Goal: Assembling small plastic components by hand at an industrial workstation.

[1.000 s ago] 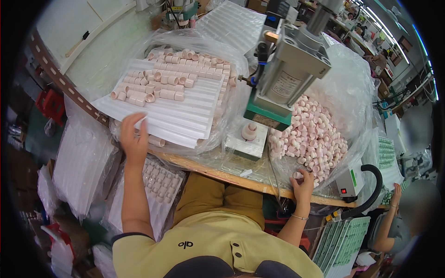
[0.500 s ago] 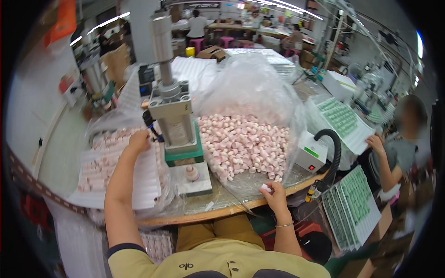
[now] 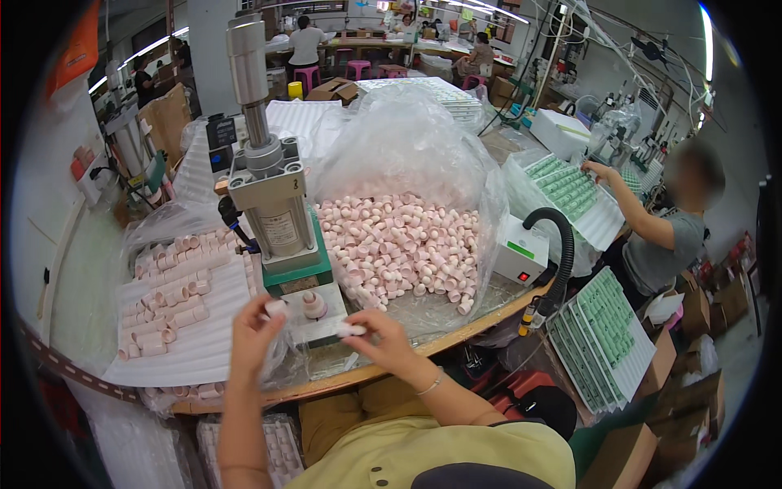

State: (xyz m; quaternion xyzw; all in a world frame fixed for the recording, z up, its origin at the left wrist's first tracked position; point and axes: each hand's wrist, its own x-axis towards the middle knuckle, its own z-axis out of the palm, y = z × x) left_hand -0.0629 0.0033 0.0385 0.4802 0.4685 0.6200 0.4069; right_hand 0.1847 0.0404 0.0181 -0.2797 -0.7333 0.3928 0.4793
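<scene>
- White, small, rounded piece (image 3: 352, 329), material not certain: pinched between thumb and fingers of the right hand (image 3: 386, 341), just beside the press base.
- Pale pinkish-white piece (image 3: 275, 309): gripped at the closed fingertips of the left hand (image 3: 256, 332); blur hid its exact shape.
- Change: half a second earlier the left hand was over the parts at left and the right hand near the table edge; both had since come in to the press. Judged meaning: both pieces were brought within reach of one working spot.
- Pose: left forearm rose almost upright from the lower edge; right forearm slanted up and leftward, bracelet at the wrist.
- Between the hands, slightly beyond: pink tapered piece (image 3: 314, 306) upright on a flat grey metal base plate (image 3: 336, 303), under a silver-and-green upright press (image 3: 277, 220).
- Left: white ribbed tray (image 3: 220, 352) bearing rows of pink hollow cylinders (image 3: 153, 342).
- Beyond the right hand: heap of loose pink-and-white pieces (image 3: 399, 253) in a clear plastic bag (image 3: 387, 147).
- Farther right: white boxy device (image 3: 521, 254) beside a black ribbed hose (image 3: 564, 244); a co-worker's hand (image 3: 600, 172) was at a tray of green pieces (image 3: 562, 186).
</scene>
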